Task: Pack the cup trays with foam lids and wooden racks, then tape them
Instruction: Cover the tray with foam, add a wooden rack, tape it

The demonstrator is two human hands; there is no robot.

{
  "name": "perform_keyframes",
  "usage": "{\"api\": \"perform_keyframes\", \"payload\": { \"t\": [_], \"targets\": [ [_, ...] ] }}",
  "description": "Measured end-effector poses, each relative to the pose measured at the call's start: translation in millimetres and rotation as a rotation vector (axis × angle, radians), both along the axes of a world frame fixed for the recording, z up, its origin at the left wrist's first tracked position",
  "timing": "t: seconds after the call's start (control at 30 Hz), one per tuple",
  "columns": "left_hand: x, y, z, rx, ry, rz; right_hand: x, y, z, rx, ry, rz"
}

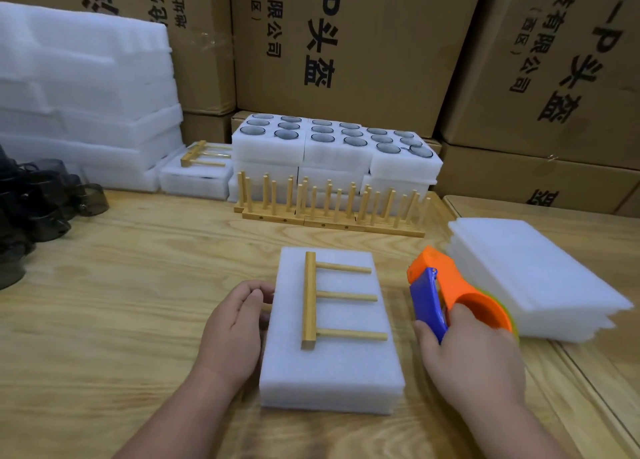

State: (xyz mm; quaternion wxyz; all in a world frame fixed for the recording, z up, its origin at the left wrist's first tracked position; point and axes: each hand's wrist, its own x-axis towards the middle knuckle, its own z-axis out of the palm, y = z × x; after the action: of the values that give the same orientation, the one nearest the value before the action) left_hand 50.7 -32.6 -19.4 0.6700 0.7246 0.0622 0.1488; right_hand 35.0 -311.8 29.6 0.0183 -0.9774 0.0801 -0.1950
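Foam-lidded cup tray [332, 365] lies on the surface between my hands, long axis running away from me, my left hand [232, 330] curled against its left edge, wooden rack [309, 299] on top, right hand [474, 351] clamped on the tape dispenser [446, 285] just beside it.

We read black print on the cardboard cartons [349, 42] stacked at twelve o'clock: "有限公司", "(西区)" and large "—P头盔". The carton at two o'clock [554, 60] repeats these.
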Motion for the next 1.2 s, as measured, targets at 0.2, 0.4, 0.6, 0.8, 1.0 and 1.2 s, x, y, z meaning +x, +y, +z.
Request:
{"api": "perform_keyframes", "payload": {
  "t": [0.2, 0.4, 0.6, 0.8, 1.0, 1.2],
  "targets": [
    [-3.0, 0.6, 4.8, -0.043, -0.033, 0.028, -33.6, -4.6, -17.0, 0.185, -0.21, 0.157],
    [-4.8, 5.2, 5.3, -0.124, -0.03, 0.085, -39.1, -19.2, -10.3, 0.746, -0.113, 0.093],
    [-36.7, 2.0, 52.0, 0.045, -0.346, 0.052, -45.0, -30.5, 25.3, 1.626, -0.196, 0.325],
    [-63.9, -37.4, 115.5, 0.315, -0.355, -0.35, -54.9, -13.7, 72.6, 2.246, -0.101, 0.603],
    [-69.2, -62.2, 118.5, 0.356, -0.309, -0.532, -57.3, 11.0, 82.4, 2.529, 0.161, 0.929],
    [-73.0, -65.9, 114.7, 0.28, -0.376, -0.512, -62.4, 18.5, 81.2, 2.581, 0.332, 0.981]
  ]
}}
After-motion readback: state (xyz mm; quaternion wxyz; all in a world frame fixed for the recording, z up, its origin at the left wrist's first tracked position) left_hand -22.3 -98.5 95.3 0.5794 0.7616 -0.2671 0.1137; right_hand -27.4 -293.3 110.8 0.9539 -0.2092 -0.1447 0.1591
